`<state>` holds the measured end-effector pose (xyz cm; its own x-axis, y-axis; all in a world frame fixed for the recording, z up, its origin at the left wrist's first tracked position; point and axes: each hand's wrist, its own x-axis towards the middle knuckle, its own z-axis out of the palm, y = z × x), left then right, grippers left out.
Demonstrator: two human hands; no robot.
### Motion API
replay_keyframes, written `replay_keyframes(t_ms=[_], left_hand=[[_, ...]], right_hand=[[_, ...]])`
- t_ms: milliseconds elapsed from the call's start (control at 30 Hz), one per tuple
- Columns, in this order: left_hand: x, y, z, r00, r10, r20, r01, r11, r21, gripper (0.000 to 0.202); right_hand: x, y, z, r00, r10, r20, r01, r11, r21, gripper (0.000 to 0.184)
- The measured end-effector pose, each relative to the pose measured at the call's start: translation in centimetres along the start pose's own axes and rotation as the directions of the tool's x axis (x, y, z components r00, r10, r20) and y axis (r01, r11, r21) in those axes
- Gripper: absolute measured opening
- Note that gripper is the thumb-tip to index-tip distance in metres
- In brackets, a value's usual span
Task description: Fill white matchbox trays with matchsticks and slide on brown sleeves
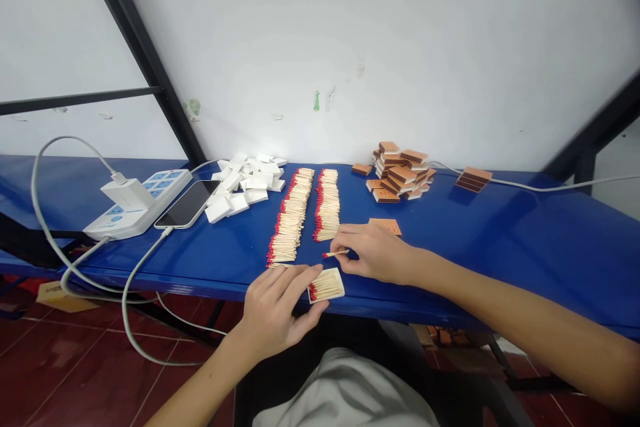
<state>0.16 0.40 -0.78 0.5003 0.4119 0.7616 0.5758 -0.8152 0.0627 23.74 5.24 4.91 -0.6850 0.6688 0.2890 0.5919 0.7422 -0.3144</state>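
Observation:
My left hand (pixel 283 303) grips a white matchbox tray (pixel 340 280) by its left end, at the front edge of the table. Red-headed matches (pixel 326 285) lie side by side inside the tray. Just above and to the right, my right hand (pixel 373 252) pinches a match (pixel 336 253) with its red head pointing left. Two long rows of matches stretch away behind the hands, a left row (pixel 291 217) and a shorter right row (pixel 327 207). An orange matchbox sleeve (pixel 390 225) shows partly behind my right hand.
White empty trays (pixel 245 183) are heaped at the back left. Brown and orange matchboxes (pixel 400 173) are piled at the back right, with a single sleeve (pixel 474 179) farther right. A phone (pixel 187 205), a power strip (pixel 145 203) and loose cables occupy the left side of the blue table (pixel 475 233).

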Motion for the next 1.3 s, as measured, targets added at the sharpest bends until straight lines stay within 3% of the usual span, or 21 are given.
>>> replay_keyframes(t_ms=[133,233,333,533,1300], left_hand=[[0.1,0.1,-0.1,0.999,-0.033,-0.002,0.033,0.999,-0.009,0.038],[0.1,0.2,-0.1,0.999,-0.038,-0.002,0.038,0.999,-0.019,0.038],[0.1,0.2,-0.1,1.0,-0.029,-0.01,0.029,0.999,-0.016,0.039],[0.0,0.0,0.0,1.0,-0.026,-0.005,0.026,1.0,-0.01,0.038],[0.2,0.2,-0.1,0.999,-0.033,0.005,0.033,0.999,-0.027,0.023]], right_hand=[[-0.1,-0.5,-0.1,0.989,-0.06,-0.136,0.065,0.997,0.032,0.011],[-0.3,-1.1,0.0,0.981,-0.145,-0.129,0.167,0.97,0.178,0.011],[-0.5,-1.5,0.5,0.972,-0.211,-0.104,0.229,0.947,0.223,0.012],[-0.3,-2.0,0.7,0.983,-0.182,-0.031,0.184,0.942,0.281,0.01],[-0.3,-2.0,0.5,0.977,-0.214,-0.01,0.211,0.948,0.238,0.016]])
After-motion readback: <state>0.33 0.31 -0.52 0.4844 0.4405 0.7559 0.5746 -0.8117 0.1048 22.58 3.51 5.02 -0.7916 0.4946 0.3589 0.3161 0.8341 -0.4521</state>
